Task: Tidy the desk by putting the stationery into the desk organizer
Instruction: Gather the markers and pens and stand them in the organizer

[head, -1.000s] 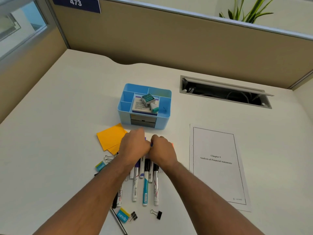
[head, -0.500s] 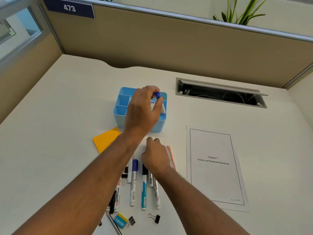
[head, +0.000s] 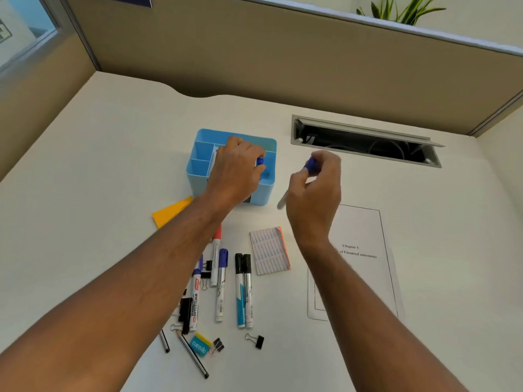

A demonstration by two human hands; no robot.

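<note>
Over the organizer (head: 198,176), the left hand (head: 235,171) now lowers its gripped marker (head: 261,161), while the right hand (head: 317,193) has lifted another marker (head: 311,165), advancing the tidying.

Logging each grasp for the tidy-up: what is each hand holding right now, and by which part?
The left hand holds a blue-capped marker near its cap, over the organizer. The right hand pinches another marker at its blue cap.

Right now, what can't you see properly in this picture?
- Middle of the blue organizer: the left hand covers it.
- Blue-capped marker in the left hand: only its cap shows.
- Printed sheet: the right hand and forearm hide its left part; small print unreadable.
- Marker in the right hand: body blurred.
</note>
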